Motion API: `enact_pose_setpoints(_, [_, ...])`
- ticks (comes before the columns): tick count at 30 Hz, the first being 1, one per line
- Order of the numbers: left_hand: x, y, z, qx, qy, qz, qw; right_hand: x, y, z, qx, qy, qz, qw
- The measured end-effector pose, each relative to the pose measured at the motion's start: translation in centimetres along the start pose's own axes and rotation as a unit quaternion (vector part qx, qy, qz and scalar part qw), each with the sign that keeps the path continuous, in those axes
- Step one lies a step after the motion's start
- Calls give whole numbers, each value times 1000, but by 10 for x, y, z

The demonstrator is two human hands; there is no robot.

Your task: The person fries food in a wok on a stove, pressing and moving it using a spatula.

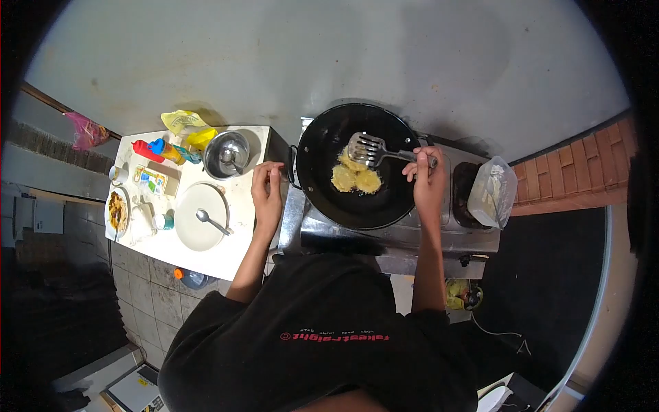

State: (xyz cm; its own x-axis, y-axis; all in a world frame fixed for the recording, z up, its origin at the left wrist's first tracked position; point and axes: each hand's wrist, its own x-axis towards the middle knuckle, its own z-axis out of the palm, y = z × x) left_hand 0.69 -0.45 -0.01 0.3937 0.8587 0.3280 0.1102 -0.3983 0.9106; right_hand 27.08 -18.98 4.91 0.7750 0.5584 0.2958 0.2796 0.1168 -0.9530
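In the head view, my right hand (427, 173) is closed round the handle of a slotted metal spatula (368, 148). The spatula's head is over the black wok (322, 199), against the far edge of several golden fried pieces (355, 180) lying in its bottom. It partly covers them. My left hand (266, 192) holds nothing that I can see, its fingers loosely bent and the thumb apart. It is just left of the wok's side handle (294, 167), and I cannot tell whether they touch.
The wok sits on a metal stove (343, 237). On the right stands a clear plastic tub (493, 192). The white table (244, 240) at left bears a plate (195, 237) with a spoon (211, 221), a steel bowl (226, 154), squeeze bottles (165, 150) and a plate of food (117, 211).
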Motion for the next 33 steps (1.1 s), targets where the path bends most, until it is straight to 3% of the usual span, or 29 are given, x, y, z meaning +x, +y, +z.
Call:
enact_pose_setpoints(9, [-2, -5, -2, 1, 4, -19, 1000, -5, 10, 6, -2, -12, 27, 1000])
enact_pose_setpoints(17, [-2, -4, -1, -7, 7, -17, 1000, -5, 3, 2, -72, -9, -37, 997])
enact_pose_setpoints(27, [-1, -5, -3, -4, 7, -2, 1000, -5, -15, -5, -60, 16, -60, 996])
enact_pose_setpoints(29, [-2, -1, -3, -5, 4, -18, 1000, -6, -26, -8, -136, 3, -62, 989])
enact_pose_setpoints(33, [-3, -4, -2, -15, 9, -9, 1000, -6, -33, -8, -147, -7, -62, 987])
